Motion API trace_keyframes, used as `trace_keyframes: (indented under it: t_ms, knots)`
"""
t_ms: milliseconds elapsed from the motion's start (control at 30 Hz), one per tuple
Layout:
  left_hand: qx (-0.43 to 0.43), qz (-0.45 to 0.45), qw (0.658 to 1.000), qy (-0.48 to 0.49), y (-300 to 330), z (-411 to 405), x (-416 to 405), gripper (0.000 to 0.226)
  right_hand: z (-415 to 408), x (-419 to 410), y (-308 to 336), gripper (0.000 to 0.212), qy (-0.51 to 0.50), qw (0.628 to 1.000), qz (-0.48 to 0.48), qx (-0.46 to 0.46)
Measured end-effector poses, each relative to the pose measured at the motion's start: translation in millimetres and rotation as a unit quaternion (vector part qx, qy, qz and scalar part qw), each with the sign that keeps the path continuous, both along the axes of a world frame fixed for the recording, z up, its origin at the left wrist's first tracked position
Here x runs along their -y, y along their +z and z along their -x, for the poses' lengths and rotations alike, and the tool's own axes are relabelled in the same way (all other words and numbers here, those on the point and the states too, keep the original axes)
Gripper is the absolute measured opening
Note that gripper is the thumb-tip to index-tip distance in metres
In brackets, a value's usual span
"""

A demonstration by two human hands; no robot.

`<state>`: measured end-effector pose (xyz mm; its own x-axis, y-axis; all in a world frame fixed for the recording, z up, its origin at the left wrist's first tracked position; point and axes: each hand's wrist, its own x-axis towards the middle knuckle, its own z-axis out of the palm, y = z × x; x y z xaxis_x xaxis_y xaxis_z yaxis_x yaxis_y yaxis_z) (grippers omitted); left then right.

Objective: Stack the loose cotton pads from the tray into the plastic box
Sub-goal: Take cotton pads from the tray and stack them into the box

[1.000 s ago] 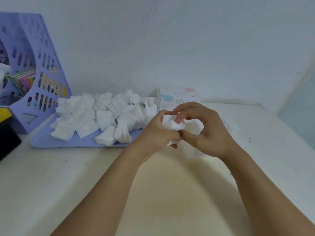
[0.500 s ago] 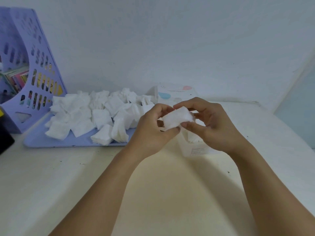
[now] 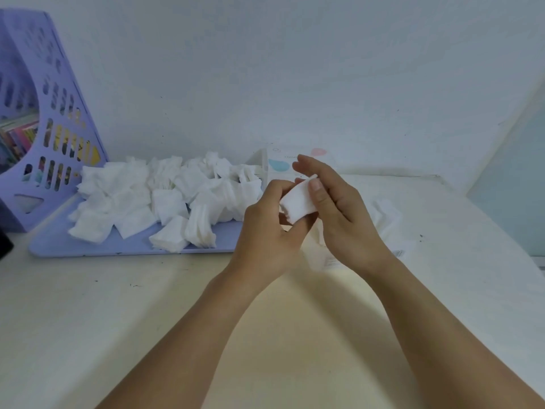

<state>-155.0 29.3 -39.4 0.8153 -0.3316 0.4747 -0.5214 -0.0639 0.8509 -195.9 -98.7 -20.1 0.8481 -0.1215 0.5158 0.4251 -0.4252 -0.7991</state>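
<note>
Risk here: both hands, left hand and right hand, pinch a small pad stack mid-frame; loosen up and it fans onto the desk.

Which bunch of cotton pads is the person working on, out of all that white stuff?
Start at the lilac tray heaped with loose pads. Just right of it, both hands meet above the table. The small stack of pads pinched between the left hand and right hand is the only one off the tray.

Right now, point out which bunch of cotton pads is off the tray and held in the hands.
The small stack of pads, pinched between left hand and right hand; the other pads lie on the purple tray.
</note>
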Motion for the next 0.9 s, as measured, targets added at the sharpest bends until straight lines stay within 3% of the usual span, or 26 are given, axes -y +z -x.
trace_keyframes:
  t_ms: [267,400,467,567,667,767,900]
  knots:
    - [-0.105,-0.001,0.992,-0.074,10,0,-7,0.004,7,24,17,0.049,0.079,0.993,0.018,-0.088]
    - [-0.106,-0.003,0.993,-0.047,10,-8,-8,0.010,9,39,23,0.020,0.062,0.994,-0.007,-0.090]
    - [-0.079,-0.014,0.997,-0.018,8,-10,-5,0.026,6,40,21,0.016,0.018,0.995,-0.043,-0.085]
    - [0.027,-0.090,0.994,0.049,-2,-16,-4,0.049,-2,46,16,0.017,-0.159,0.982,-0.052,-0.086]
    - [0.100,-0.130,0.985,0.057,-13,-25,-7,0.037,-10,50,10,0.023,-0.273,0.956,0.012,-0.108]
    - [0.155,-0.153,0.975,0.041,-21,-34,-12,0.030,-16,45,1,0.024,-0.292,0.939,0.112,-0.147]
    - [0.178,-0.196,0.964,-0.010,-26,-37,-12,0.030,-24,43,-4,0.019,-0.308,0.922,0.177,-0.155]
